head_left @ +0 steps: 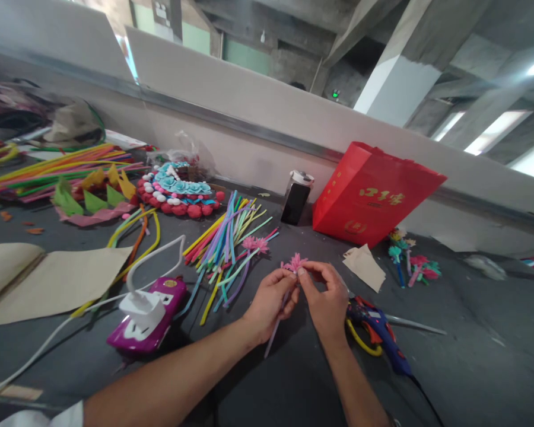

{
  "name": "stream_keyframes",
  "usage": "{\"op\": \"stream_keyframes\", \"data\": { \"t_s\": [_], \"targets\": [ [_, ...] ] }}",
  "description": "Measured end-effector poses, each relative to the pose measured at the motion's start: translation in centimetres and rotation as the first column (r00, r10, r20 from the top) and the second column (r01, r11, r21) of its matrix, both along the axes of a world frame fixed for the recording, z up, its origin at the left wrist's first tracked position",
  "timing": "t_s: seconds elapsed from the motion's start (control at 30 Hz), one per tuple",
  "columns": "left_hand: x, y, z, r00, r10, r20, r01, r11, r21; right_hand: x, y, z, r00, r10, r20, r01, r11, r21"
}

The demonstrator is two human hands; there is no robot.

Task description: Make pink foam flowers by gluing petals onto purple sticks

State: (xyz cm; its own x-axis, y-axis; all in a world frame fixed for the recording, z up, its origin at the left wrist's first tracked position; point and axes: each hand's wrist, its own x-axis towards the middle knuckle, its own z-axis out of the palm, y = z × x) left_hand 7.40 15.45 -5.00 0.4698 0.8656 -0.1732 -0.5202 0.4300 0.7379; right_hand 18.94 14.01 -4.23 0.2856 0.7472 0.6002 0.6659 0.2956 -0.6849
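A pink craft flower (pixel 295 261) on a pale purple stem (pixel 272 339) is held between my two hands over the dark table. My left hand (pixel 272 303) is closed round the stem just under the bloom, with the stem's lower end slanting out below. The thumb and fingers of my right hand (pixel 326 296) pinch the base of the petals. Left of the bloom, two similar pink flowers (pixel 255 244) lie near a bundle of coloured pipe cleaners (pixel 231 228). A blue glue gun (pixel 380 332) rests right of my right hand.
A purple power strip (pixel 167 293) with a white plug and cable stands at left, beside an open blank book (pixel 71 276). Behind are a red paper bag (pixel 374 196), a phone (pixel 295 203) leaning on a bottle, and a beaded flower piece (pixel 182 193). Finished flowers (pixel 420 267) lie at right.
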Motion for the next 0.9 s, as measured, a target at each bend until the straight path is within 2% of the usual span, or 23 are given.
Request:
{"op": "stream_keyframes", "data": {
  "t_s": [0.57,0.9],
  "targets": [
    [-0.04,0.01,-0.19,1.000,0.006,-0.031,-0.006,1.000,0.008,0.35,0.28,-0.48,0.994,-0.050,0.096,0.045,0.997,0.059],
    [-0.01,-0.01,-0.11,1.000,0.001,0.013,-0.001,1.000,0.011,0.35,0.34,-0.44,0.995,-0.064,0.083,0.059,0.996,0.061]
  ]
}}
